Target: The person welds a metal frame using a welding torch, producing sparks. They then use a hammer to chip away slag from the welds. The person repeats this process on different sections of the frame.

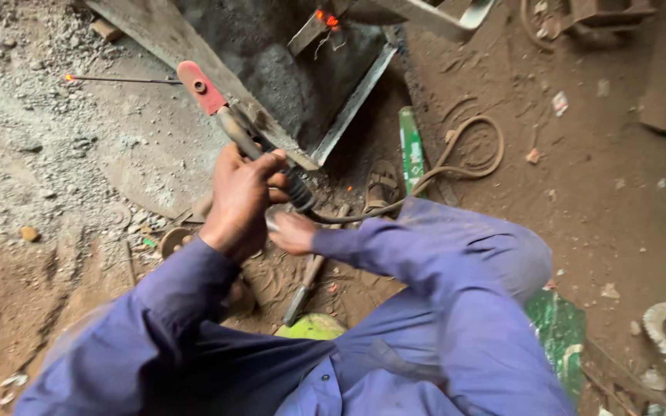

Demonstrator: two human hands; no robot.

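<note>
Steel frame and electrode holder on the dirt floor

Packed brown dirt floor [595,200] carries an angled steel frame [194,58] at its upper edge. A red-tipped electrode holder [229,115] is gripped by the left hand [240,202], closed around its handle. The right hand [293,231] is seen just beside the cable [456,166]; its grip cannot be told.

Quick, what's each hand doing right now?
Left hand: closed around the handle of the welding holder.
Right hand: sits just below the left, by the cable; its grip cannot be told.
</note>
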